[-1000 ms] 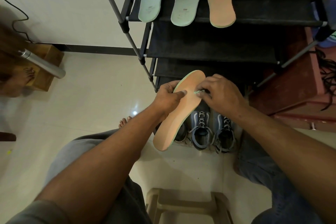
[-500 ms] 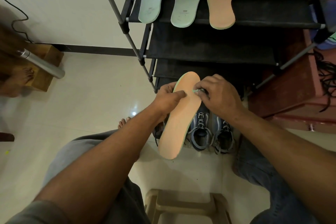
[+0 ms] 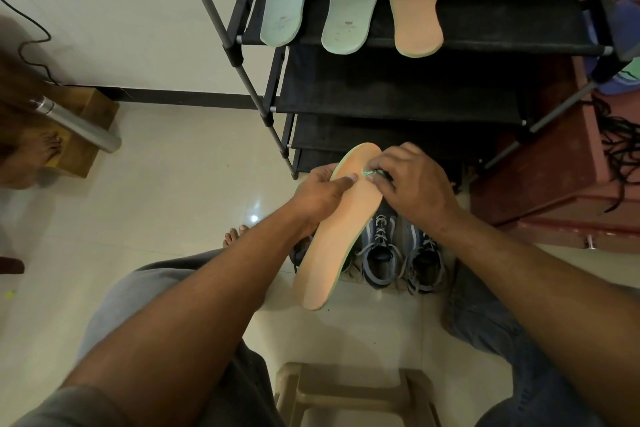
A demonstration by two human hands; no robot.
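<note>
Both hands meet on the orange insole [image 3: 341,239] above the blue shoes [image 3: 381,253] in head view: left hand [image 3: 322,194] grips it, right hand [image 3: 415,184] pinches its green strip [image 3: 369,173], so a hard yank could tear the foam.

This looks like a home. A black shoe rack [image 3: 398,104] stands at twelve o'clock, with sneakers [image 3: 379,253] below it on a tiled floor [image 3: 173,218].

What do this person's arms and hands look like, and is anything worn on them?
Both forearms are bare. The left hand and right hand wear no gloves; no ring, watch or bracelet shows. A grey sleeve covers the left upper arm at the picture's bottom corner; any right sleeve is out of view.
</note>
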